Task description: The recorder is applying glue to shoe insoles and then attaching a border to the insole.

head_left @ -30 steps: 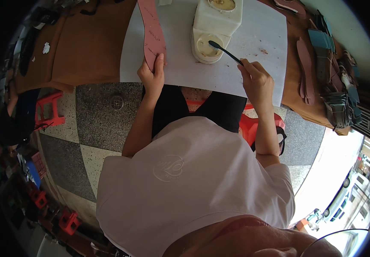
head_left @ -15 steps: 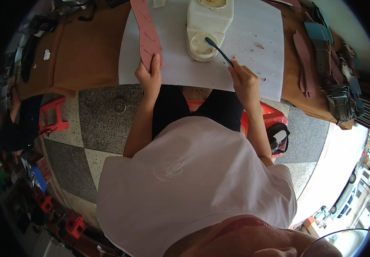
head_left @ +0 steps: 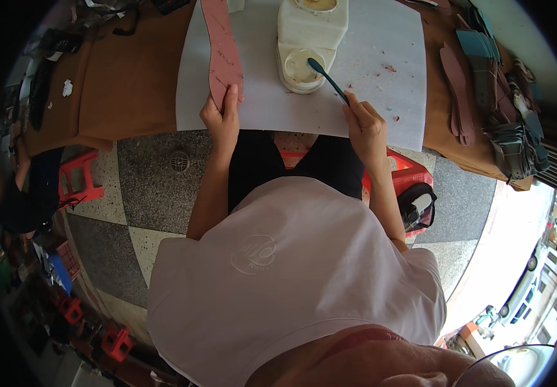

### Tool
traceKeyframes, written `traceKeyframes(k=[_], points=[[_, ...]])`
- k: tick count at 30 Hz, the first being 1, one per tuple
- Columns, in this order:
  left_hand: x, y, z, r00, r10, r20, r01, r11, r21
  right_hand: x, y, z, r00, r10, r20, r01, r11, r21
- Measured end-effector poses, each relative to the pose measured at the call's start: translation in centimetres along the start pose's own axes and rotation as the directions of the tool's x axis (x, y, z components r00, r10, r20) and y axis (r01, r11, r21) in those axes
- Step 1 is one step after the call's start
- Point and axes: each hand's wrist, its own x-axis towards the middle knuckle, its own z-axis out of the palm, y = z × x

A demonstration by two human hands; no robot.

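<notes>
A long pink shoe insole (head_left: 224, 51) with printed marks lies over the left part of the white sheet. My left hand (head_left: 222, 122) pinches its near end between thumb and fingers. In my right hand (head_left: 365, 126) is a slim dark green brush, shaped like a toothbrush (head_left: 331, 82), gripped by its handle. Its head rests over the near round well of a white plastic glue pot (head_left: 283, 69), at the well's right side. Pale, sticky-looking residue lines that well; whether the bristles touch it is hidden.
Small reddish scraps (head_left: 390, 68) lie on the white sheet (head_left: 381, 39). On the brown tabletop at right are more insoles (head_left: 457, 97) and bundled dark pieces (head_left: 514, 148). Red stools (head_left: 81, 177) stand on the checkered floor. A black bag (head_left: 417, 206) sits on a red stool beside my right arm.
The view has shifted slightly. Both hands keep their holds, and the brush head stays over the near well with hardly any visible movement.
</notes>
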Motion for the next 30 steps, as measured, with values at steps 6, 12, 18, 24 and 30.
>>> traceKeyframes(k=[6,12,18,24,30], points=[[0.0,0.4,0.6,0.996,0.039,-0.079,-0.045,0.996,-0.073,-0.3,0.5,0.6,0.999,0.009,-0.040,-0.008,1.000,0.003],[-0.1,0.5,0.7,0.996,0.024,-0.087,-0.031,0.997,-0.075,-0.6,0.6,1.3,0.992,-0.022,-0.127,0.016,0.999,-0.052],[-0.2,-0.1,0.3,0.989,0.126,-0.083,-0.116,0.987,0.115,-0.8,0.8,1.8,0.979,-0.086,-0.183,0.058,0.987,-0.151],[-0.2,-0.4,0.4,0.982,0.157,-0.104,-0.145,0.983,0.114,-1.1,0.9,2.0,0.969,-0.118,-0.215,0.077,0.979,-0.191],[-0.4,-0.6,0.2,0.982,0.155,-0.108,-0.138,0.978,0.156,-1.1,0.9,2.0,0.969,-0.120,-0.216,0.082,0.980,-0.179]])
